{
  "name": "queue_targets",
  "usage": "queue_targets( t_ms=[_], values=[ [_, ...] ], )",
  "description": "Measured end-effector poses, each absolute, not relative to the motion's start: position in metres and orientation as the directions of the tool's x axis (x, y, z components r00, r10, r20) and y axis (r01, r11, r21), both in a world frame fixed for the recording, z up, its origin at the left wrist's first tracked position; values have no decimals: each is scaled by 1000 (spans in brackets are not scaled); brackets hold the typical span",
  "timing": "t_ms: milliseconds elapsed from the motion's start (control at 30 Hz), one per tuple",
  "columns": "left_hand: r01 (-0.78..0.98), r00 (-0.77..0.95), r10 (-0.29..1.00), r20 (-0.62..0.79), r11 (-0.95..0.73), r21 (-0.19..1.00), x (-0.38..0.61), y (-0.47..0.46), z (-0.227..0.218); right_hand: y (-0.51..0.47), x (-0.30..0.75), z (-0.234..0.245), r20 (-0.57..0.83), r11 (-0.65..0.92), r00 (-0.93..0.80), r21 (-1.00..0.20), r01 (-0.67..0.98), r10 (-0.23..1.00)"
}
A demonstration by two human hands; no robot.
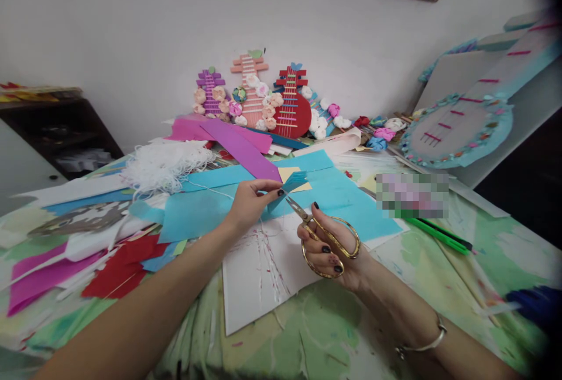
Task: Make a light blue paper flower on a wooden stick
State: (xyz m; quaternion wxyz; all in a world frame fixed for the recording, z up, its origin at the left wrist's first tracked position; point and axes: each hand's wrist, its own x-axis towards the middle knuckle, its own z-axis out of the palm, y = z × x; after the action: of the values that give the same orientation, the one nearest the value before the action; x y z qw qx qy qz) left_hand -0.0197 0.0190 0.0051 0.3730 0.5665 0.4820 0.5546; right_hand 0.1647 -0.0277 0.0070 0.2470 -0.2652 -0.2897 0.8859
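My left hand pinches a small folded stack of blue paper between thumb and fingers. Gold-handled scissors are in my right hand, thumb and fingers through the loops. Their blades point up and left and reach the lower right edge of the folded paper; whether they bite into it I cannot tell. Beneath both hands lie large blue sheets and a white board marked with thin pink and white streaks. A small yellow paper shows behind the folded stack.
Several paper lutes with paper flowers, one of them red, lean on the wall. White string is heaped left, near red paper. A green cutter lies right, below a large decorated lute. A dark shelf stands far left.
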Motion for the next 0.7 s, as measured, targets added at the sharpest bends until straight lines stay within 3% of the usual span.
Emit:
queue_targets(
  t_ms=[700],
  values=[
    [86,-63,968,244,-239,967,-19,19,3,-27,164,9,-379,-724,-693,-620,-303,614]
  ],
)
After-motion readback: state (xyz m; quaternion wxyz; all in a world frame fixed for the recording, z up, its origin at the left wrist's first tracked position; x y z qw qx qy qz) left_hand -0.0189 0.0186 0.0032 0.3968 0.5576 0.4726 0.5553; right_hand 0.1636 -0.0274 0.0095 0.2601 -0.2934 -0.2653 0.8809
